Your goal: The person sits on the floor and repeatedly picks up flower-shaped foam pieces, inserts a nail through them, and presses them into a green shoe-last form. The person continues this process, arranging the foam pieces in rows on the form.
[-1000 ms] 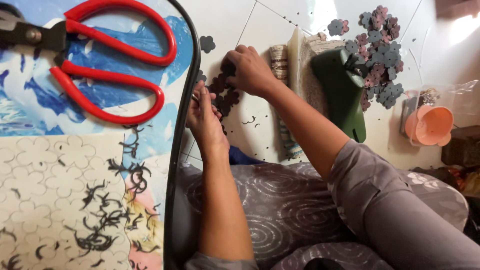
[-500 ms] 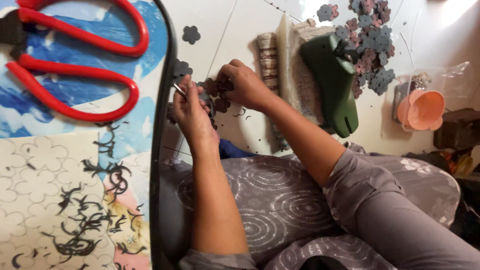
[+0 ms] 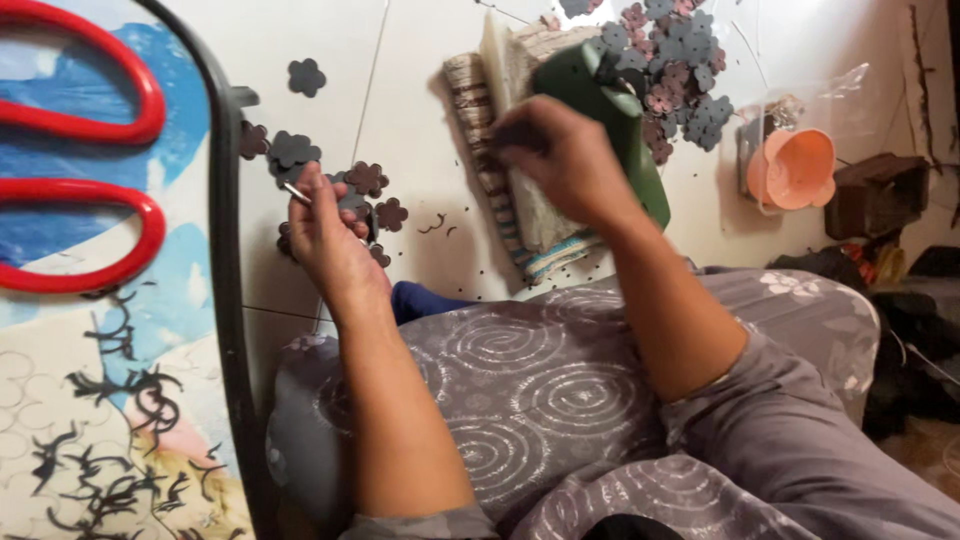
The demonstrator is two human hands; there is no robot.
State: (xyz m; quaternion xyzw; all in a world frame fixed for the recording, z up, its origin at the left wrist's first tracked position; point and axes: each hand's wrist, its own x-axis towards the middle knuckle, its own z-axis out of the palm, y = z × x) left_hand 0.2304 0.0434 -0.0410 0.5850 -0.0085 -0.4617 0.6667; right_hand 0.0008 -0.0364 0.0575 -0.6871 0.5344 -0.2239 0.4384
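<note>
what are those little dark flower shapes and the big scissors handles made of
Flower shapes: probably felt or thin craft foam, matte, flat, with cleanly cut edges and no shine; the look leaves it open which. Scissors handles: likely glossy red plastic, smooth with soft highlights. The left hand pinches a thin metal-looking pin or tool beside the flowers.

Big red-handled scissors (image 3: pixel 95 180) at far left, lying on a blue and cream patterned board (image 3: pixel 110 400) with a dark rim. At upper right, an orange funnel-shaped cup (image 3: pixel 795 168) partly inside a clear plastic bag (image 3: pixel 850 100), just beside a dark brown block (image 3: pixel 875 195), all on the white tiled floor (image 3: pixel 420 60). Across the bottom, grey cloth with pale spiral print (image 3: pixel 530 390), with a scrap of blue fabric (image 3: pixel 425 300) peeking from under its upper edge.
</note>
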